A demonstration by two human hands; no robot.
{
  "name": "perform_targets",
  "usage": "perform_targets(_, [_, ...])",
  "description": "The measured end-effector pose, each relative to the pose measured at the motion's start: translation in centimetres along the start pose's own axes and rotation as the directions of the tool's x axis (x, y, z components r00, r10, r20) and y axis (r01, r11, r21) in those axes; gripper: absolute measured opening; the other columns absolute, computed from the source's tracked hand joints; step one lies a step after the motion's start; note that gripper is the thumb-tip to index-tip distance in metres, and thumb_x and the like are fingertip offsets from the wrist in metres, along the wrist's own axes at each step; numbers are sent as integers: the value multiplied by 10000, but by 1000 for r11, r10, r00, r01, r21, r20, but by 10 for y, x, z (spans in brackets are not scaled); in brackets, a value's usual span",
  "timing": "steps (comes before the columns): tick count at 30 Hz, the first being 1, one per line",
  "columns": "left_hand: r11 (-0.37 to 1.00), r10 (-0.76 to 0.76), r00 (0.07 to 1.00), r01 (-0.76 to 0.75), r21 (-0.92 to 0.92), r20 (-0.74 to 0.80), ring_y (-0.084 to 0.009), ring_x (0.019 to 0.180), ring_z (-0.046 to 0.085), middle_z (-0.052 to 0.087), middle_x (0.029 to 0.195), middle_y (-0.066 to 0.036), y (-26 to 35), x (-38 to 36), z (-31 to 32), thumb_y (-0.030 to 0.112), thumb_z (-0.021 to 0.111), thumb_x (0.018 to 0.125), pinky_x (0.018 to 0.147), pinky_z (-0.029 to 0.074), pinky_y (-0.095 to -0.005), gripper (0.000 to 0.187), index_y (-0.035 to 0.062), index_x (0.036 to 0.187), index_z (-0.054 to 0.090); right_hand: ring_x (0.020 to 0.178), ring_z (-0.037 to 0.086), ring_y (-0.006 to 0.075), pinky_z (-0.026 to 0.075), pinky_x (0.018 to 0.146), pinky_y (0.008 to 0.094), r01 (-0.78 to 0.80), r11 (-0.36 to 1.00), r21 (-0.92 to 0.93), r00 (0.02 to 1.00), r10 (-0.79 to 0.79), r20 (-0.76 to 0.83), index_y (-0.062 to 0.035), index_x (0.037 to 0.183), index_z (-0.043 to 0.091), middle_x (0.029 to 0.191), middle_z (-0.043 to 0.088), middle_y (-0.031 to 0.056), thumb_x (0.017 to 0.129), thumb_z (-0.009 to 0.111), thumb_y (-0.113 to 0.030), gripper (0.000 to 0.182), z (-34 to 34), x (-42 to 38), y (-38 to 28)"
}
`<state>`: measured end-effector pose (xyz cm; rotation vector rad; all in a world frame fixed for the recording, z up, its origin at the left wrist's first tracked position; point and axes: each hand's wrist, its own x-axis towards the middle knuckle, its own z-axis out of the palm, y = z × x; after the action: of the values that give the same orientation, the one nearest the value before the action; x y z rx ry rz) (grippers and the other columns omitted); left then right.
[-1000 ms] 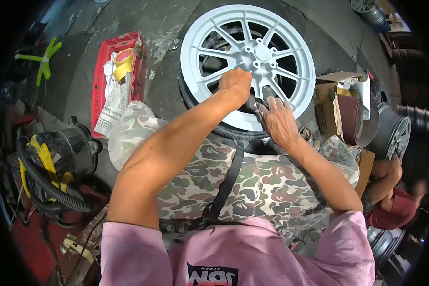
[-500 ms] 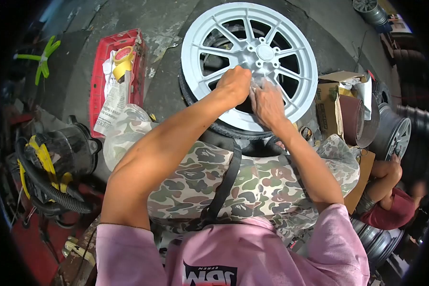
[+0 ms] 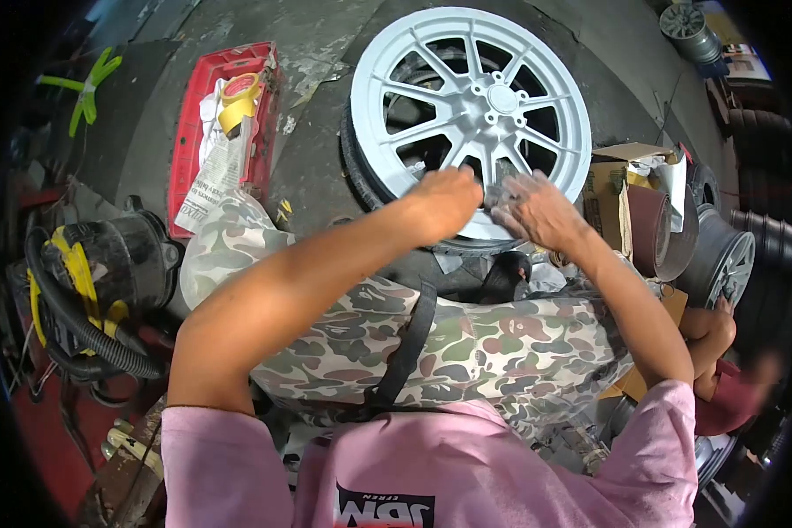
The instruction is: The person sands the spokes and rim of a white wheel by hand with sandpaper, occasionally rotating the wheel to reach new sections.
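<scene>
A light grey, many-spoked wheel rim [image 3: 480,106] lies face up on a black tyre [image 3: 358,172] in front of me. Over the rim's near edge is my left hand [image 3: 449,202], its fingers curled closed; whatever they hold is hidden. Close beside it, on the right, my right hand [image 3: 544,211] is bent over the near spokes and edge. Its fingertips are smeared by motion and look pale with dust, so its grip does not show. A gap separates the two hands.
To the left stands a red tray [image 3: 187,145] with yellow tape [image 3: 237,107] and newspaper [image 3: 213,187]. A black vacuum cleaner [image 3: 136,255] sits lower left. On the right are a cardboard box [image 3: 605,194], a brown sandpaper roll [image 3: 649,231], another wheel [image 3: 735,264] and a person [image 3: 732,396].
Both hands have moved from beside the hub toward me, to the rim's near edge. The right hand has also shifted right, away from the left one.
</scene>
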<state>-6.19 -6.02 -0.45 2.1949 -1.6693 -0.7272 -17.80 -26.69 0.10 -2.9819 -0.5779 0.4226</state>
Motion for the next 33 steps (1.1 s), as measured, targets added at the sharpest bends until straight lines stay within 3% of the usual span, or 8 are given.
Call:
perform_targets(3, [996,-17,990,4,91,139,-346,1081,592,599,1137,-202,23,-16,8,39,639,813,883,522,-463,247,-90,1020,681,1124,523,197,410,905,395,-89,950,-299,994,105,37,-259,1439,519,1194,554,59,1042,413,-427,443,-10,28,24])
perform_targets(6, [946,-63,986,11,324,152,-329,1103,579,599,1134,-197,35,-26,16,84,672,812,891,498,-469,353,-103,1112,654,1132,528,223,410,914,411,-16,999,-52,997,20,81,-269,1417,545,1167,555,77,1052,376,-434,434,-6,16,12])
perform_targets(8, [926,-93,982,25,376,165,-319,1132,558,595,1146,-200,36,-26,19,120,708,796,898,477,-462,440,-103,1168,636,1165,526,233,405,924,406,133,968,-212,990,-120,73,-305,1469,486,1171,545,105,1062,335,-437,454,14,-13,7])
perform_targets(12, [917,-71,983,-1,398,167,-309,1104,554,582,1140,-195,39,-24,19,122,755,753,883,474,-456,477,-108,1156,644,1107,526,229,418,908,411,-20,945,-326,989,67,134,-343,1472,471,1236,518,85,1042,390,-435,447,-13,12,14])
perform_targets(13, [922,-89,981,16,387,170,-306,1095,551,578,1141,-186,41,-22,16,124,773,736,885,472,-458,484,-98,1150,655,1084,516,225,419,885,396,-55,898,-436,997,21,-81,-337,1455,491,1222,527,74,1044,397,-408,428,-16,23,19])
perform_targets(23, [922,-109,976,28,385,189,-279,1119,507,557,1157,-136,38,-8,16,136,795,708,903,408,-415,382,-3,1059,735,1106,498,239,411,906,422,-10,923,-384,1000,6,-11,-293,1441,486,1195,524,78,1036,445,-392,419,-14,11,7])
perform_targets(30, [868,-185,976,108,485,115,-261,1113,472,551,1144,-115,34,-9,4,219,741,764,883,367,-407,310,57,1028,764,1089,556,263,421,907,423,2,993,-117,998,-9,-59,-133,1286,646,1210,544,118,1029,432,-368,409,2,4,-18])
perform_targets(33, [859,-195,969,95,503,150,-267,1130,458,549,1151,-109,36,-9,-7,271,754,763,882,364,-415,342,68,1037,769,950,607,341,456,859,440,-212,957,198,976,219,-18,-77,1212,682,1131,587,173,1032,429,-329,400,-3,-19,-45])
